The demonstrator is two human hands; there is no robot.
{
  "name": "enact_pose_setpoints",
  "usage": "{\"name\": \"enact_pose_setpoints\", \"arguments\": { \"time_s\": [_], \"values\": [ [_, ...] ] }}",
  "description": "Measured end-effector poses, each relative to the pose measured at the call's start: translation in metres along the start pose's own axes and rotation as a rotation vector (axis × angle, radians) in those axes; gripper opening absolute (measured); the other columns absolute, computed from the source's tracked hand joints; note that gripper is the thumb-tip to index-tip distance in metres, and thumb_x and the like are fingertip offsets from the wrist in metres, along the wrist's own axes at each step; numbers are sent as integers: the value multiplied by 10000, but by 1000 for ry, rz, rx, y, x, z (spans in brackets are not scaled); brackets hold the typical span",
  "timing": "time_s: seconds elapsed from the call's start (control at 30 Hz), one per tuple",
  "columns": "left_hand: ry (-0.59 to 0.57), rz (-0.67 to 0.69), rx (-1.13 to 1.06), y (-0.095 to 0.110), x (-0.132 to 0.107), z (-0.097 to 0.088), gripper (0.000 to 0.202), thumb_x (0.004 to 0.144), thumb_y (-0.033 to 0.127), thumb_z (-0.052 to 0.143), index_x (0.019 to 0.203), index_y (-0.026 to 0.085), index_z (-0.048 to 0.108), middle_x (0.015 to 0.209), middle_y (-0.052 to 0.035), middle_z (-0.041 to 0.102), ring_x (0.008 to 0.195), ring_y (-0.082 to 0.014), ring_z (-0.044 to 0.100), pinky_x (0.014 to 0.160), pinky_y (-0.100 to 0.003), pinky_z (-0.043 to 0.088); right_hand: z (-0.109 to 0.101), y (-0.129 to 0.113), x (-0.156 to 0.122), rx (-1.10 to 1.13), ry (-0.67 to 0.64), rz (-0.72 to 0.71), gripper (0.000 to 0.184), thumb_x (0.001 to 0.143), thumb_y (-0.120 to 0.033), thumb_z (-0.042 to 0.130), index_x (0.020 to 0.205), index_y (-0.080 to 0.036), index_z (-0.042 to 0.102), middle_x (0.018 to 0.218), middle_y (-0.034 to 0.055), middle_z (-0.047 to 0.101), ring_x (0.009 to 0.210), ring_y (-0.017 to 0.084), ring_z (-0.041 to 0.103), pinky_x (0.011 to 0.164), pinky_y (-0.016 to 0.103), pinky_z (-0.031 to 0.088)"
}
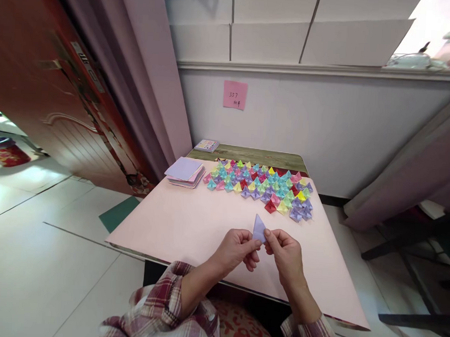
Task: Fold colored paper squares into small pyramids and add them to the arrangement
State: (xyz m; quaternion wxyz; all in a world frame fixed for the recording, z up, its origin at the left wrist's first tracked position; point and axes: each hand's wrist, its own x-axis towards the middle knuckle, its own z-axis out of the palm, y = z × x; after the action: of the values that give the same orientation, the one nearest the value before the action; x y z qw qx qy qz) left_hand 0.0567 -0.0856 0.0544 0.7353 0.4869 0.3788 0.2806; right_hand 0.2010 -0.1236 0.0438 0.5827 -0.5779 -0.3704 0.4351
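Both of my hands pinch one small folded piece of lilac paper [259,226] just above the pink sheet [184,221] that covers the table. My left hand [238,248] grips its lower left edge with thumb and fingers closed. My right hand [285,253] grips its lower right edge the same way. The paper's point stands upward between the hands. Beyond it lie several small folded paper pieces [262,186] in many colours, packed side by side in rows.
A stack of square coloured paper [185,172] lies at the table's far left, with a smaller pad [206,145] behind it on the bare wooden edge. A pink note [235,94] is stuck to the wall. A red door stands at left; chair legs at right.
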Motion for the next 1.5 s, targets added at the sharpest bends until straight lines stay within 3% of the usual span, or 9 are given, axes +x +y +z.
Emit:
{"name": "enact_pose_setpoints", "arguments": {
  "time_s": [0.2, 0.33, 0.4, 0.53, 0.73, 0.93, 1.07, 1.3, 1.5],
  "values": [
    [36, 41, 79, 0, -7, -10, 372, 715, 465, 742, 724, 155, 537, 549, -2, 615, 414, -120, 545, 414, -239, 457, 8, 7, -4, 60, 6, 16, 399, 754, -526, 720, 618, -173, 590, 545, -21, 537, 529, 110, 439, 525, 240, 371],
    [279, 332, 164, 12, -12, -21, 322, 638, 294, 820, 788, 156, 572, 688, 35, 573, 563, -70, 489, 532, -191, 395, 17, 9, -6, 37, 40, -21, 374, 774, -514, 705, 650, -172, 618, 565, -22, 536, 555, 115, 447, 547, 241, 376],
    [309, 396, 162, 16, -13, -26, 276, 652, 266, 807, 769, 151, 585, 713, 34, 545, 584, -64, 444, 544, -189, 360, 22, 9, -8, 4, 44, -50, 361, 784, -504, 699, 661, -172, 626, 573, -24, 535, 558, 114, 445, 548, 240, 367],
    [251, 360, 73, 14, -10, -37, 266, 655, 260, 797, 797, 149, 601, 693, 33, 523, 586, -74, 435, 545, -199, 345, 34, 7, -14, -43, 39, -73, 351, 788, -502, 692, 682, -172, 643, 587, -18, 550, 568, 118, 456, 540, 237, 362],
    [280, 319, 46, 8, -8, -47, 268, 636, 239, 792, 800, 146, 602, 681, 27, 529, 592, -84, 454, 557, -206, 359, 44, 9, -16, -87, 36, -81, 353, 789, -507, 686, 690, -169, 654, 587, -18, 548, 573, 121, 460, 542, 238, 368],
    [362, 367, 193, 19, -20, -43, 215, 666, 224, 754, 818, 152, 621, 710, 18, 553, 592, -89, 455, 559, -214, 373, 50, 14, -14, -49, 53, -50, 358, 778, -510, 695, 699, -163, 661, 592, -13, 548, 570, 123, 459, 543, 243, 376],
    [305, 386, 140, 20, -23, -40, 225, 695, 250, 754, 850, 159, 618, 716, 22, 561, 617, -92, 487, 582, -210, 390, 51, 15, -13, 62, 56, 6, 360, 765, -517, 708, 700, -167, 657, 588, -14, 541, 578, 128, 466, 572, 254, 405],
    [240, 249, -39, 14, -14, -45, 328, 595, 319, 842, 765, 143, 625, 664, 15, 585, 588, -94, 496, 560, -215, 383, 48, 15, -13, 44, 35, 19, 348, 756, -515, 719, 711, -174, 670, 586, -17, 545, 581, 130, 471, 571, 250, 404],
    [167, 93, -79, 12, -15, -54, 318, 623, 367, 820, 713, 126, 635, 541, 43, 544, 437, -44, 386, 418, -190, 245, 54, 8, -17, -214, 83, -138, 341, 777, -517, 691, 713, -182, 686, 605, -3, 599, 582, 139, 501, 558, 245, 398]
  ]
}}
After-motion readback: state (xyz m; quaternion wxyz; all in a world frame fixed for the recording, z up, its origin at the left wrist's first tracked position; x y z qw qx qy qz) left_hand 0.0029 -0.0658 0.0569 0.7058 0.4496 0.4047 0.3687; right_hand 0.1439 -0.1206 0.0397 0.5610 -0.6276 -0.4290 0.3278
